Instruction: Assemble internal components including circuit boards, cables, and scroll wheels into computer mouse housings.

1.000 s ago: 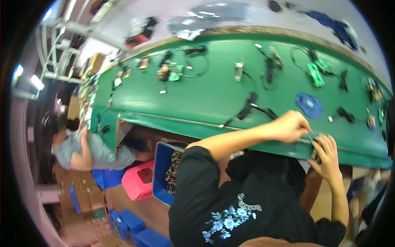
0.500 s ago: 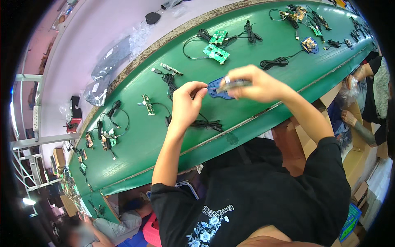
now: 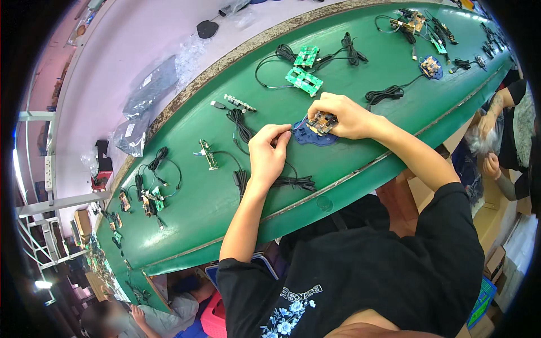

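Note:
A blue plastic base (image 3: 315,138), like the bottom shell of a computer mouse, lies on the green table in front of me. Just above it my right hand (image 3: 349,117) grips a brown and black circuit board (image 3: 323,122), tilted over the base. My left hand (image 3: 269,149) is closed in a pinch at the base's left end. Thin coloured wires run from the board toward those fingertips, which seem to hold the cable's end; the fingers partly hide it. A black cable (image 3: 296,181) lies bundled below my left hand.
Green circuit boards (image 3: 304,80) with coiled cables lie beyond my hands. Several more boards and cables (image 3: 151,200) are spread to the left, and another blue base with a board (image 3: 431,67) to the right. A raised edge (image 3: 225,39) bounds the far side. Other people sit at both sides.
My right hand has turned the board, so its component side now shows above the blue base. The left hand stays pinched beside the base. The whole view has shifted slightly.

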A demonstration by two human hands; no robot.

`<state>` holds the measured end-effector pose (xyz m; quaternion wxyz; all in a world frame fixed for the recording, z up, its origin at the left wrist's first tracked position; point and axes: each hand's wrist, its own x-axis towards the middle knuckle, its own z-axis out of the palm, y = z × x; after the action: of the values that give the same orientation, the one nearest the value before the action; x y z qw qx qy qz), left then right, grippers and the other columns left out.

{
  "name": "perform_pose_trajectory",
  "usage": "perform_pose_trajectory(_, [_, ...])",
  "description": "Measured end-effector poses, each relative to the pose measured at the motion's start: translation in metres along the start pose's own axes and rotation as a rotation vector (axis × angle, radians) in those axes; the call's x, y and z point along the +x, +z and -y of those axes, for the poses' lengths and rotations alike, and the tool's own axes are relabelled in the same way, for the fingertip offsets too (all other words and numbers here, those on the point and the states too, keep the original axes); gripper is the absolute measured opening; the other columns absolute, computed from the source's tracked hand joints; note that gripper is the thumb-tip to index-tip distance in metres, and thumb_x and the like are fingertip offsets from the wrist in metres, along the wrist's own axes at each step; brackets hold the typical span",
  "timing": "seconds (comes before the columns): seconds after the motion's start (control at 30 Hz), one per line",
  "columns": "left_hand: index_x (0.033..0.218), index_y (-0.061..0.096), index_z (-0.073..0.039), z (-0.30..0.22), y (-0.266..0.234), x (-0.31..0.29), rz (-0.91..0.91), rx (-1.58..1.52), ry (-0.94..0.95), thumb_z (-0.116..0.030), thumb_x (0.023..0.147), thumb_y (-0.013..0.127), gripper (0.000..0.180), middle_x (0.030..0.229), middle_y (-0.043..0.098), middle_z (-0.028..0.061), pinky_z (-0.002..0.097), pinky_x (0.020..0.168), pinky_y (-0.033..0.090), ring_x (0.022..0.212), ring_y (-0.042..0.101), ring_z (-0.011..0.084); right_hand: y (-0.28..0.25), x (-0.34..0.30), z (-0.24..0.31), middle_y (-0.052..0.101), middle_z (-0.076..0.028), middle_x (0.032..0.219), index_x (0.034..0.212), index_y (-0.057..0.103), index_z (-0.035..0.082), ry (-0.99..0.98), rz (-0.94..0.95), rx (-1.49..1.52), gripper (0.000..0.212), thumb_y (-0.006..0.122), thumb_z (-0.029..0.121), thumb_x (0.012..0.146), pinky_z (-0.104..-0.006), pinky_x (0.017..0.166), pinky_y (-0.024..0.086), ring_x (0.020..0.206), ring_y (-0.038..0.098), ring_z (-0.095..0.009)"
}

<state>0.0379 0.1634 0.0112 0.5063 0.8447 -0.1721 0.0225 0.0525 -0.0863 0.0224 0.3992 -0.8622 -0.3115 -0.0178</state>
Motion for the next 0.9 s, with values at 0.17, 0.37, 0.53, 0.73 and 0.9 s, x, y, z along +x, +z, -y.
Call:
perform_pose_trajectory(0.17, [0.104, 0.076, 0.0, -0.003, 0.003, -0.002, -0.029, 0.036, 0.026, -0.005, 0.089, 0.075, 0.016, 0.088, 0.074, 0.0076, 0.0259, 0.069, 0.052, 0.072, 0.062, 0.0103, 0.001, -0.001, 0.001, 0.065, -0.011, 0.094, 0.103, 0.064, 0.004, -0.006, -0.011, 0.048, 0.032, 0.069, -0.006, 0.073, -0.0397, 0.078, 0.051, 0.088, 0.062, -0.031])
perform_pose_trajectory(0.37, [0.101, 0.076, 0.0, -0.007, 0.001, 0.004, 0.026, 0.058, 0.004, -0.005, 0.086, 0.077, 0.016, 0.085, 0.073, 0.0088, 0.0267, 0.069, 0.052, 0.071, 0.062, 0.0114, 0.001, 0.009, 0.009, 0.062, -0.003, 0.091, 0.101, 0.065, 0.002, 0.072, -0.138, 0.349, 0.02, 0.077, 0.006, 0.086, -0.0281, 0.07, 0.048, 0.079, 0.058, -0.01])
perform_pose_trajectory(0.53, [0.097, 0.076, 0.001, -0.01, -0.001, 0.007, 0.091, 0.084, 0.024, -0.002, 0.082, 0.077, 0.015, 0.084, 0.071, 0.0086, 0.0274, 0.068, 0.051, 0.07, 0.061, 0.0133, 0.021, 0.016, -0.002, 0.064, -0.002, 0.077, 0.1, 0.066, 0.003, 0.025, -0.22, 0.33, 0.017, 0.075, 0.012, 0.09, -0.0277, 0.065, 0.047, 0.072, 0.057, -0.009])
perform_pose_trajectory(0.73, [0.095, 0.076, 0.0, -0.012, -0.011, 0.019, 0.224, 0.14, 0.069, 0.0, 0.08, 0.076, 0.015, 0.084, 0.071, 0.0105, 0.0302, 0.068, 0.052, 0.071, 0.065, 0.018, 0.022, 0.015, 0.0, 0.061, -0.004, 0.072, 0.098, 0.066, 0.003, 0.069, -0.238, 0.299, 0.018, 0.076, 0.015, 0.089, -0.0294, 0.061, 0.045, 0.066, 0.055, -0.011])
perform_pose_trajectory(0.9, [0.093, 0.074, 0.002, -0.015, -0.014, 0.026, 0.309, 0.209, 0.156, 0.001, 0.08, 0.073, 0.013, 0.084, 0.069, 0.0158, 0.0391, 0.071, 0.055, 0.075, 0.069, 0.0305, 0.021, 0.015, -0.003, 0.064, -0.005, 0.079, 0.098, 0.066, 0.003, 0.072, -0.217, 0.226, 0.02, 0.077, 0.015, 0.087, -0.0308, 0.066, 0.046, 0.07, 0.058, -0.015])
